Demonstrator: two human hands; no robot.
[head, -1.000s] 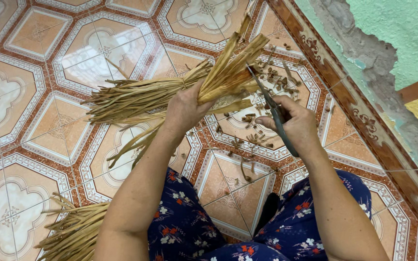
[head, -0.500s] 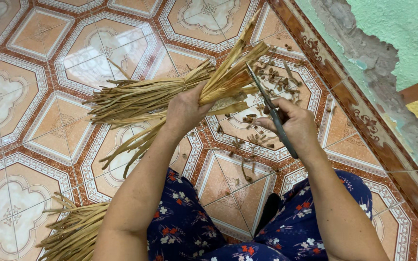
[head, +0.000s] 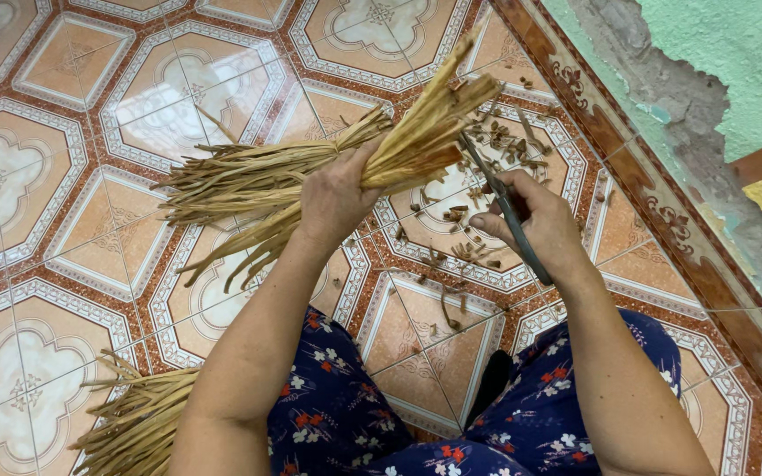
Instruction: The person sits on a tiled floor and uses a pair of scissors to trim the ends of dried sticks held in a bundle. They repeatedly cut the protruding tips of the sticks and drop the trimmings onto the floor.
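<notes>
- Bundle of dried straw-like strips (head: 310,176) was held above the tiled floor (head: 55,264), mid-frame; butt ends fanned up-right toward the wall, loose tails drooped left and down.
- L hand (head: 337,198) was closed tight around the bundle's waist, knuckles to camera.
- R hand (head: 540,225) was wrapped on the handles of dark scissors (head: 504,207), w/ blades pointing up-left, tip touching or just beside the bundle's butt end.
- Change vs. 1.0 s and 0.5 s back: very little. Bundle tilted a bit steeper, scissors tip crept nearer the cut ends; grip of both hands same. Judged: trimming of the ends was mid-way, not finished, since ends looked uneven.
- Cut scraps (head: 487,141) lay scattered on the floor under and beyond the scissors, near the wall border (head: 646,176).
- Second heap of same strips (head: 134,414) lay bottom-left, beside the person's knee, partly cut off by frame edge.
- Lap in dark blue floral cloth (head: 337,423) filled bottom centre.
- Hard to tell: whether blades were open or shut, as they overlapped the strips; R fingers in the loops hidden behind the hand; L palm side hidden; dark object (head: 491,388) between the knees unidentifiable.
</notes>
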